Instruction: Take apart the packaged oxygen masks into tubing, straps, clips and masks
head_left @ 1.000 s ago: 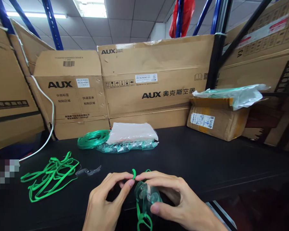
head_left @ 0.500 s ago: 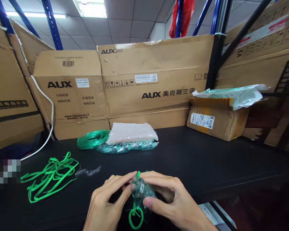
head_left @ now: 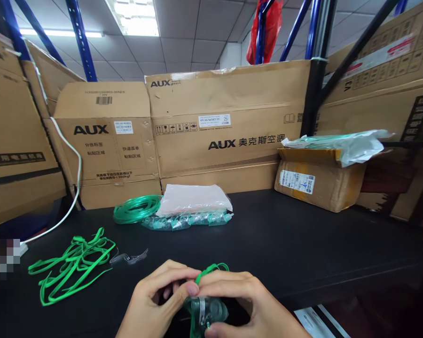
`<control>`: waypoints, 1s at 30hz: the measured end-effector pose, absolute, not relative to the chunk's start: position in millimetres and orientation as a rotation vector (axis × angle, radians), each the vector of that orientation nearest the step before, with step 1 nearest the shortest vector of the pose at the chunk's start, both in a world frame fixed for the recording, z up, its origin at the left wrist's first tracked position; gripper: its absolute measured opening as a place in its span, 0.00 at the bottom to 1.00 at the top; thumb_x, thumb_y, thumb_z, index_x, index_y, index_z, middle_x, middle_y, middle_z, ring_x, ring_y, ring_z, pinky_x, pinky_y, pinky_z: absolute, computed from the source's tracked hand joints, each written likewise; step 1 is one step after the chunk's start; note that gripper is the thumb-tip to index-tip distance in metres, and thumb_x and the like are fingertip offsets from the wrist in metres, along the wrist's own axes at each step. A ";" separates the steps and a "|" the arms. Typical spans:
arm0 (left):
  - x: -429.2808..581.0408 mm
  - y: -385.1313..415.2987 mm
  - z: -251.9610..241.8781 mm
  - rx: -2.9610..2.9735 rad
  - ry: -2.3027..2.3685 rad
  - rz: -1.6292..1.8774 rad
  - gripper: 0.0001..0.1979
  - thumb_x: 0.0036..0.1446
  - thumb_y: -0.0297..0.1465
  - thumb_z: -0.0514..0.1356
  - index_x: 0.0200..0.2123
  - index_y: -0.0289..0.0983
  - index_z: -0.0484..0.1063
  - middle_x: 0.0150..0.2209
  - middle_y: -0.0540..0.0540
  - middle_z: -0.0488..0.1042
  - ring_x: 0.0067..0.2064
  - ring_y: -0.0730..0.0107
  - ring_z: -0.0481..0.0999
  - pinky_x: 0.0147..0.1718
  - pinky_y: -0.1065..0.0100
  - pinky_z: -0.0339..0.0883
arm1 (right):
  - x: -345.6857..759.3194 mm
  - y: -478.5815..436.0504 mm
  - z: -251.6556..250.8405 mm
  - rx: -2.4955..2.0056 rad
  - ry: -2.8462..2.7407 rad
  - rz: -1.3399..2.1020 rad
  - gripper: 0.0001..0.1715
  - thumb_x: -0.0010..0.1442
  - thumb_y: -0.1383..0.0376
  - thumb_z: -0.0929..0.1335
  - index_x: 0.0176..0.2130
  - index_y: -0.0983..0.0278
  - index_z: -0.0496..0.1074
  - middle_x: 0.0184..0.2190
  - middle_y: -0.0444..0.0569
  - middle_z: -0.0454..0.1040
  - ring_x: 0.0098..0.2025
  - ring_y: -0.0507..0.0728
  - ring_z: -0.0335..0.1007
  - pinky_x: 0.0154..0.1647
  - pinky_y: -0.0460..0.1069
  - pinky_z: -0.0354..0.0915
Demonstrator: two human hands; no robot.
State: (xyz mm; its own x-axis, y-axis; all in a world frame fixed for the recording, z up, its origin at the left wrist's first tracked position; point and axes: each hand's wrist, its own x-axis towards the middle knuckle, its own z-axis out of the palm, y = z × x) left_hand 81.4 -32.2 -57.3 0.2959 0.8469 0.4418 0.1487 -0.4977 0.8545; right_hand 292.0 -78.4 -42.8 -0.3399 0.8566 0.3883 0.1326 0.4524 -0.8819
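Note:
Close to me at the table's front, a clear green oxygen mask (head_left: 213, 310) with a pale metal nose strip is held between both hands. My right hand (head_left: 245, 293) wraps around it, thumb below and fingers across the top. A green elastic strap (head_left: 211, 268) loops up over the fingers, and another stretch of it hangs below the mask. My left hand (head_left: 171, 291) pinches the strap between thumb and forefinger at the mask's upper edge. Part of the mask is hidden by the fingers. To the left lie loose green straps (head_left: 79, 258) in a tangle, beside clear thin elastic strips (head_left: 129, 257).
Coiled green tubing (head_left: 136, 210) lies near a plastic-wrapped white pack (head_left: 195, 199) at the back. Large AUX cartons (head_left: 229, 103) line the rear. A small carton (head_left: 310, 180) with plastic bags on top stands right. A white cable (head_left: 79, 173) runs down at left.
The mask has turned in my hands, and the strap now arcs up above the fingers. My left thumb and forefinger have come together on the strap. The lower green loop has dropped mostly from sight.

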 end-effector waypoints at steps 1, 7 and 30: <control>82.2 -31.9 -57.3 1.817 0.903 1.252 0.19 0.57 0.52 0.68 0.37 0.43 0.87 0.33 0.44 0.80 0.34 0.65 0.77 0.32 0.71 0.71 | 291.9 -78.0 -41.5 -0.833 -1.775 0.974 0.25 0.51 0.67 0.81 0.49 0.52 0.84 0.48 0.47 0.85 0.56 0.64 0.76 0.62 0.56 0.67; 87.9 -33.0 -56.1 1.706 0.903 1.269 0.24 0.51 0.56 0.69 0.30 0.40 0.85 0.30 0.44 0.77 0.31 0.67 0.73 0.30 0.70 0.69 | 288.5 -78.5 -35.6 -0.816 -1.786 0.978 0.27 0.50 0.70 0.81 0.48 0.49 0.84 0.48 0.44 0.85 0.53 0.62 0.79 0.59 0.53 0.70; 97.3 -40.5 -55.8 1.608 1.195 1.522 0.21 0.53 0.52 0.69 0.33 0.39 0.83 0.30 0.49 0.79 0.32 0.67 0.75 0.32 0.72 0.70 | 302.7 -68.1 -33.3 -0.688 -1.462 1.260 0.22 0.61 0.60 0.77 0.49 0.56 0.67 0.49 0.47 0.79 0.55 0.57 0.77 0.60 0.54 0.69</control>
